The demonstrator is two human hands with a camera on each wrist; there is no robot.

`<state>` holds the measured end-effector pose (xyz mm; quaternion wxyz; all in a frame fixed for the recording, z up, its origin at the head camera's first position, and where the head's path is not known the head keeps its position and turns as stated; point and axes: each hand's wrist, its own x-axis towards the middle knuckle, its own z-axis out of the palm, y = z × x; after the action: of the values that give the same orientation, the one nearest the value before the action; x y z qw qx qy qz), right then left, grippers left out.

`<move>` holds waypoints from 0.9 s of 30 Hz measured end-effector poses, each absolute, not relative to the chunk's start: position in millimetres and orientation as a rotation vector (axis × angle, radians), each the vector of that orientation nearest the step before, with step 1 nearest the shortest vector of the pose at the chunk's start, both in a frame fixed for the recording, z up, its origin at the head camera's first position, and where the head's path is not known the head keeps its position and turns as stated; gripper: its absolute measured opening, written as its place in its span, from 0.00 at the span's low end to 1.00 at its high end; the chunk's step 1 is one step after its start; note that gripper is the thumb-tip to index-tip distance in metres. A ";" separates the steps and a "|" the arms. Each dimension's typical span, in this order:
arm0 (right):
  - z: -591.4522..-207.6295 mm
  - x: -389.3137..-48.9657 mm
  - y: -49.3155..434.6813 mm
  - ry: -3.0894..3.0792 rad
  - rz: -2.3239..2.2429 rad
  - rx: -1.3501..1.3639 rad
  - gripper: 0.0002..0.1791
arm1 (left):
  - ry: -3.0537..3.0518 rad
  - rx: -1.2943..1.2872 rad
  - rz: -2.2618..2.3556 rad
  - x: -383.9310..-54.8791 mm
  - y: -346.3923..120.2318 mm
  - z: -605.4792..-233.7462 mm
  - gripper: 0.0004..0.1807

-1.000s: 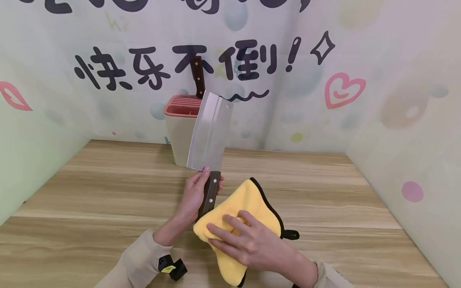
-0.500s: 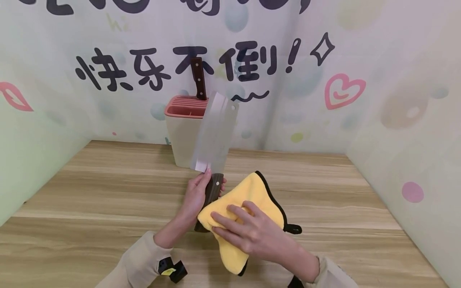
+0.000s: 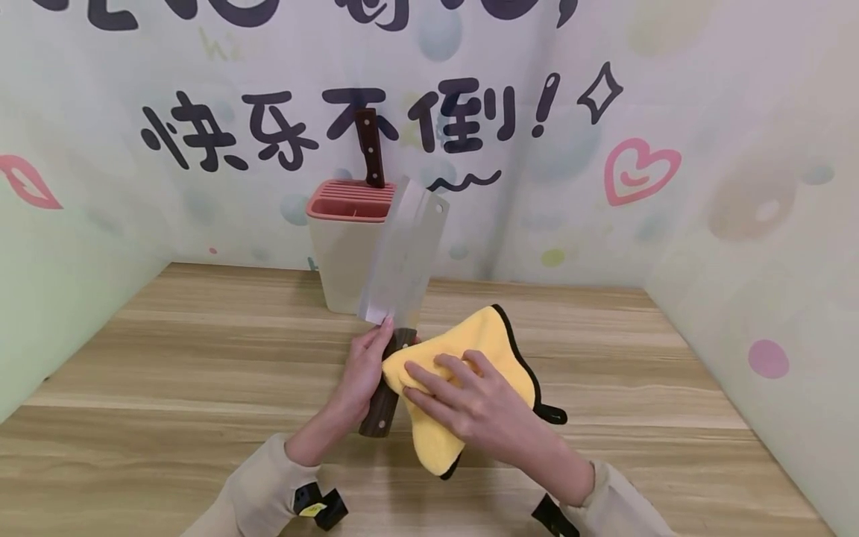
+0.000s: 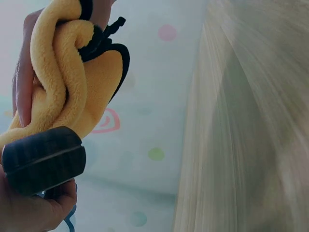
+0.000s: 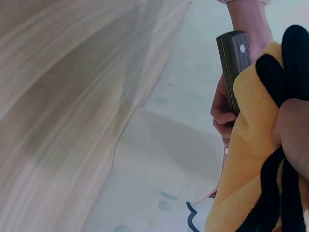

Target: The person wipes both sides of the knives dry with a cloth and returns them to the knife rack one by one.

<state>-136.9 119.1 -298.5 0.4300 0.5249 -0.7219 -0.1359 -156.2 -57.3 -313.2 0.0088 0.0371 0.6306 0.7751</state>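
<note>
My left hand (image 3: 356, 380) grips a cleaver by its dark wooden handle (image 3: 380, 410), just below the blade. The broad steel blade (image 3: 406, 257) points up and leans slightly right. A yellow cloth (image 3: 499, 339) with black edging is bunched in my right hand (image 3: 466, 403), whose fingers press it against the middle of the handle. From the left wrist, the handle's butt end (image 4: 43, 162) shows just below the folded cloth (image 4: 58, 77). The right wrist view has the handle (image 5: 235, 67) beside the cloth (image 5: 251, 145), with left-hand fingers (image 5: 223, 113) wrapped round it.
Behind the blade stands a white knife holder (image 3: 342, 265) with a red slotted top. Another knife's brown handle (image 3: 370, 148) sticks up from it. The wooden table (image 3: 201, 358) is bounded by printed walls at the back and sides.
The cloth and right hand have moved up along the handle toward the blade, uncovering the butt end. The cleaver has shifted slightly right.
</note>
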 end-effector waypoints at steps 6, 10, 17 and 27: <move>-295.2 -141.2 118.6 -1.824 -0.324 1.258 0.23 | 2.062 0.107 2.368 -156.2 -56.1 -315.1 0.25; -293.6 -142.8 119.2 -1.850 -0.318 1.243 0.21 | 2.087 0.087 2.344 -156.0 -55.5 -316.1 0.25; -290.9 -143.9 119.0 -1.900 -0.299 1.211 0.19 | 2.109 0.104 2.300 -155.4 -58.1 -316.0 0.27; -288.4 -147.3 118.3 -1.958 -0.268 1.137 0.19 | 2.120 0.172 2.245 -154.5 -58.8 -317.4 0.27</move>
<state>-147.3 118.3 -288.4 0.4175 0.4530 -0.7804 -0.1070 -154.5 -58.8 -317.4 0.0245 0.0555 0.6854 0.7256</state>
